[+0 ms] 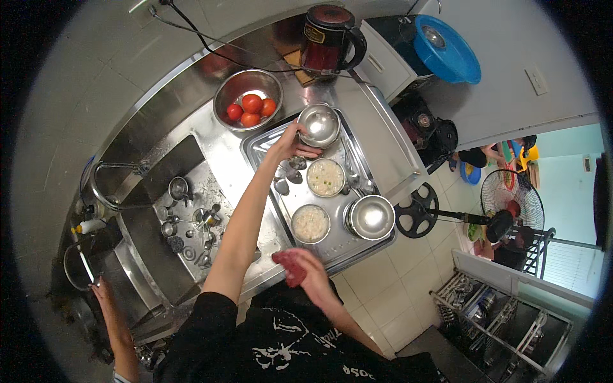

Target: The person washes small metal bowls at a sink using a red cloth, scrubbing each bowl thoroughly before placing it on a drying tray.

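Note:
My left hand [291,145] stretches across the counter and is closed on a shiny steel bowl [319,126] at the far end of a metal tray [345,258]. Close to my body, my right hand [314,281] grips a dark red cloth [291,265], bunched in its fingers. On the tray stand two bowls of pale, rice-like food, one with green bits [325,177] and one plain [311,223]. At the tray's near right corner sits a stack of steel bowls [372,217]. Several spoons [281,185] lie beside the bowls.
A steel basin of tomatoes [223,96] stands beyond the tray, near an electric kettle [327,45]. The sink [182,156] at left contains small utensils. Another person's hand [104,297] holds a round utensil [80,268] there. A floor fan [511,198] stands at right.

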`<action>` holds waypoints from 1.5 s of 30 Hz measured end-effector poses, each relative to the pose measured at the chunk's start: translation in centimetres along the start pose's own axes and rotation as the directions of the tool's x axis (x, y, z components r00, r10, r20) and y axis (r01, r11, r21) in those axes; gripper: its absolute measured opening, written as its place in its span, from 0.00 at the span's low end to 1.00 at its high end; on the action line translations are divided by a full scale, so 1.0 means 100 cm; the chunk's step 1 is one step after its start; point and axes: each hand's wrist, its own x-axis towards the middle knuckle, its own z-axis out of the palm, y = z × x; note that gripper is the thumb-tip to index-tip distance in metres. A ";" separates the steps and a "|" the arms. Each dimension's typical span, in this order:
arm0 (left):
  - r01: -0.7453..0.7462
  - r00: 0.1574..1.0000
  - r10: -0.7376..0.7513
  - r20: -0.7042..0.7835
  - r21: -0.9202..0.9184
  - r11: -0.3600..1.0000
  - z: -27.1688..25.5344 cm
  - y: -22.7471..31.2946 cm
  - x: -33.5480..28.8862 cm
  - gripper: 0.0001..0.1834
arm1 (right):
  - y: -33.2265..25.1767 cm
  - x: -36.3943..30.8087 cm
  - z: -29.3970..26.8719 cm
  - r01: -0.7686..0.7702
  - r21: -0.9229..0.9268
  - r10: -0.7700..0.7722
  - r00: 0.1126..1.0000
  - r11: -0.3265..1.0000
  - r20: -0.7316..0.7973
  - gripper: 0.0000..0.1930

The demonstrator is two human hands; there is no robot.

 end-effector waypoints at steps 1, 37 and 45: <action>0.028 1.000 -0.028 0.005 0.007 1.000 -0.009 -0.001 0.004 0.44 | -0.035 -0.005 0.024 0.043 -0.002 -0.043 0.998 0.999 -0.042 0.15; -0.320 0.597 0.246 -0.764 0.055 0.946 -0.180 -0.130 -0.317 0.33 | -0.009 0.217 0.172 -0.081 -0.624 0.301 0.918 0.777 0.257 0.30; -0.396 0.535 0.086 -0.841 -0.159 0.905 -0.352 -0.281 -0.342 0.36 | 0.206 0.327 0.153 -0.378 -0.753 0.633 0.771 0.538 0.065 0.31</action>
